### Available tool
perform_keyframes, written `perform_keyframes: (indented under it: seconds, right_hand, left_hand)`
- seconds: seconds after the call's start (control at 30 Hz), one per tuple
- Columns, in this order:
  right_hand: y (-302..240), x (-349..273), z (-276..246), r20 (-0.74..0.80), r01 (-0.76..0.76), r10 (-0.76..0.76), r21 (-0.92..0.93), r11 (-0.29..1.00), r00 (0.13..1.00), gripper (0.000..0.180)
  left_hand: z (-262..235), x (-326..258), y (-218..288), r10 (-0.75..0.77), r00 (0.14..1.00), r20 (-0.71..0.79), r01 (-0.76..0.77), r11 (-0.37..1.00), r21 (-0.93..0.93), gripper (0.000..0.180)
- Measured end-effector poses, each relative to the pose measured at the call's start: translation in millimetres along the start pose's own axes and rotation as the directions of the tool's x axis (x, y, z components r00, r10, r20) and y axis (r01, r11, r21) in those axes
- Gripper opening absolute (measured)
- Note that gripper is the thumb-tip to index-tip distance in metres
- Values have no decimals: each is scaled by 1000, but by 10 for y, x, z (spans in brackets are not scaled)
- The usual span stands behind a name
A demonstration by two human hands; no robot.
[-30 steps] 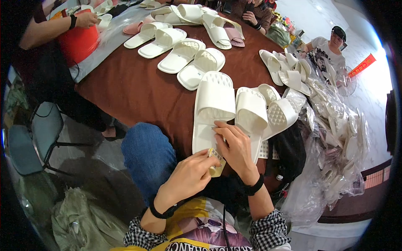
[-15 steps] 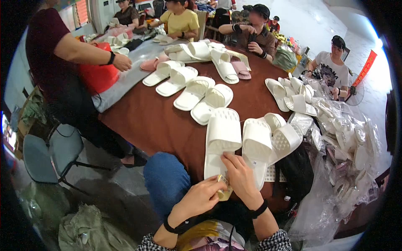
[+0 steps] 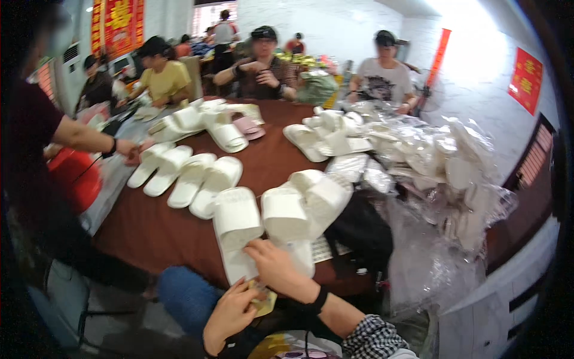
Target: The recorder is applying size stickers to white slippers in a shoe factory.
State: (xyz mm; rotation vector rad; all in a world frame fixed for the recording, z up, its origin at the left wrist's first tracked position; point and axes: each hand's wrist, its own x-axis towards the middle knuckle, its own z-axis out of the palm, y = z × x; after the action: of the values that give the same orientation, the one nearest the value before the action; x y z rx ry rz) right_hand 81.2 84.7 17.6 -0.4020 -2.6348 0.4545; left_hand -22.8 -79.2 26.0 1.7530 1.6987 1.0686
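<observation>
a: where does the workpiece lie relative to the fingers?

b: the near white slipper lies on the brown tablecloth, strap end away from the person. the right hand reaches in from the right, its fingertips at the insole, just below the strap's rear edge.

a: state the condition of the fingers.

b: left hand: grasping a small yellow sheet, just beside the slipper's heel end. right hand: fingers bent; blur prevents a check, so i cannot tell whether they pinch anything.

a: specify edges and clearance.

b: right side: restricted. a second white slipper lies just beside the first; a printed sheet and black fabric follow. far side: a row of four white slippers runs off to the left, its closest member near the strap end. left side: bare cloth provides open room. near side: the heel end lies near the table edge, with a denim-covered knee to its left
</observation>
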Motion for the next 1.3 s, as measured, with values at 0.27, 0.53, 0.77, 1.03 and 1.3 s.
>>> perform_keyframes:
  seconds: [0.27,0.53,0.77,1.03,1.3]
  right_hand:
    - [-2,-188,210,-82,35,-45,-123,992,996,64]
    - [-22,-189,218,-76,-14,8,-73,997,997,66]
    - [-21,-218,201,-130,-9,-3,-92,996,991,66]
    - [-5,-106,480,-155,49,-58,-62,997,986,59]
    - [-78,-235,-35,-10,37,-40,-169,985,999,64]
  left_hand:
    - [-6,44,40,-60,995,79,62,998,-22,24]
    - [8,34,52,-22,999,30,24,997,-68,22]
    - [25,73,36,0,999,36,2,999,-49,23]
    - [-34,-82,-183,-16,999,43,17,1000,-26,22]
    - [275,54,-164,226,973,-43,-226,974,0,17]
